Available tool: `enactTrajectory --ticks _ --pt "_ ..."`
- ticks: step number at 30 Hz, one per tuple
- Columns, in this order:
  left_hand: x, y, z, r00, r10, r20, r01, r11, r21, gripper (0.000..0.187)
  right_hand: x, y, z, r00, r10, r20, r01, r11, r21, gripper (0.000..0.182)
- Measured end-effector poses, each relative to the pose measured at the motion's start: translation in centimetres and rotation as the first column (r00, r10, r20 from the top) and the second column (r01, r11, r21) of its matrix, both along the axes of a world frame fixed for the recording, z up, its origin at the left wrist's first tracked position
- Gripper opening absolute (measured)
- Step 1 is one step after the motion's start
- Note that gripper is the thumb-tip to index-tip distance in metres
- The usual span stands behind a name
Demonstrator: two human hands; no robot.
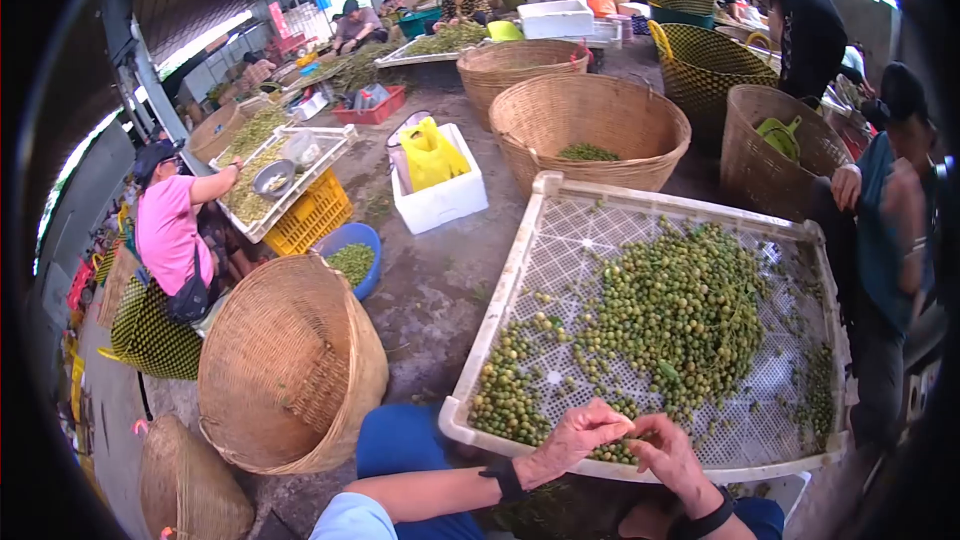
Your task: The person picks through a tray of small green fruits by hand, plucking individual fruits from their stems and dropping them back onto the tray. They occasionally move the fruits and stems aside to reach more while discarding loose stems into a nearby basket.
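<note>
My left hand (577, 437) and my right hand (670, 452) meet over the near edge of a white mesh tray (660, 198). Fingertips on both hands are pinched together and almost touch each other; whatever lies between them is too small to make out. Just beyond the hands, small round green fruits (685, 310) are heaped on the tray, with a looser spread toward its near left corner. A few green leaves and stems show among the fruits. Dark bands circle both of my wrists.
A tall wicker basket (235, 370) stands left of my knees. Beyond the tray is a wide basket (530, 125) with some green fruit inside. A white foam box (470, 202) holds a yellow bag. Someone sits at the tray's right side; a person in pink (165, 225) works at left.
</note>
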State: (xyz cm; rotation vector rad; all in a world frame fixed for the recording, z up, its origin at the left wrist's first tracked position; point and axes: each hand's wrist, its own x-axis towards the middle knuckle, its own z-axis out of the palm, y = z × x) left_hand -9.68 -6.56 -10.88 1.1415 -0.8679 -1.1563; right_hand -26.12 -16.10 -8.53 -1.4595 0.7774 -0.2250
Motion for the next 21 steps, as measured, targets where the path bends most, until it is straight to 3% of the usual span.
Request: enactTrajectory --ticks 1,2,4,5,6,8,9,10,13,15,16,17,19,20,21 --pt "0.1 -0.1 0.1 1.000 -0.004 -0.007 0.004 1.000 0.002 0.016 0.4 0.2 0.2 0.997 0.013 0.071 -0.026 0.984 0.179 0.017" --pt "-0.2 0.1 0.2 1.000 -0.016 -0.017 0.016 1.000 0.005 0.016 0.5 0.5 0.3 0.998 0.001 0.062 -0.013 0.983 0.182 0.017" --pt "-0.7 0.4 0.7 0.978 -0.004 -0.209 0.018 0.998 0.067 0.016 0.7 1.0 0.2 0.972 -0.130 0.197 -0.012 0.805 0.593 0.020" --pt "-0.7 0.6 0.8 0.988 -0.039 -0.151 0.050 0.996 0.071 0.018 0.6 1.2 0.0 0.956 -0.158 0.249 -0.047 0.750 0.659 0.021" --pt "-0.9 0.6 1.1 0.984 -0.017 -0.175 0.046 0.986 0.163 0.017 0.7 1.3 0.2 0.956 -0.158 0.248 -0.048 0.748 0.662 0.021" --pt "-0.9 0.3 2.0 0.958 0.033 -0.283 0.015 0.986 0.166 0.011 0.9 1.7 1.2 0.951 -0.213 0.224 0.002 0.728 0.686 0.021" --pt "-1.0 0.1 2.5 0.994 0.071 -0.082 -0.062 0.992 0.114 0.014 0.9 1.7 1.1 0.941 -0.188 0.280 -0.047 0.749 0.661 0.019" --pt "-0.9 0.0 3.8 0.999 0.024 -0.031 -0.019 0.990 0.138 0.014 0.9 1.8 1.3 0.938 -0.182 0.295 -0.056 0.762 0.646 0.015" --pt "-0.5 0.6 3.0 0.998 -0.027 0.063 0.026 0.999 0.022 0.012 0.5 2.7 0.3 0.907 -0.325 0.267 -0.010 0.618 0.786 0.012" --pt "-0.5 1.1 3.9 0.997 -0.033 0.071 0.031 0.999 0.038 0.008 0.4 3.3 -0.1 0.896 -0.264 0.357 -0.180 0.521 0.834 0.011" --pt "-0.2 1.2 4.0 0.996 -0.042 0.074 0.039 0.998 0.041 0.008 0.3 3.3 -0.3 0.893 -0.272 0.360 -0.178 0.520 0.835 0.011" --pt "0.1 1.3 4.0 0.951 -0.061 0.302 0.065 0.998 -0.001 0.006 0.2 3.6 -0.9 0.893 -0.259 0.368 -0.225 0.452 0.863 0.012" --pt "0.1 1.3 4.0 0.726 0.003 0.688 0.098 0.989 -0.107 0.005 0.1 4.0 -1.3 0.915 -0.237 0.326 -0.234 0.344 0.909 0.013" --pt "0.0 1.4 3.8 0.725 -0.005 0.689 0.099 0.990 -0.097 0.005 0.1 3.7 -1.2 0.915 -0.242 0.324 -0.235 0.334 0.913 0.013" --pt "-0.1 1.5 3.4 0.646 0.053 0.761 0.134 0.974 -0.181 0.005 0.0 2.9 -0.6 0.963 -0.035 0.265 -0.202 0.555 0.807 0.013"
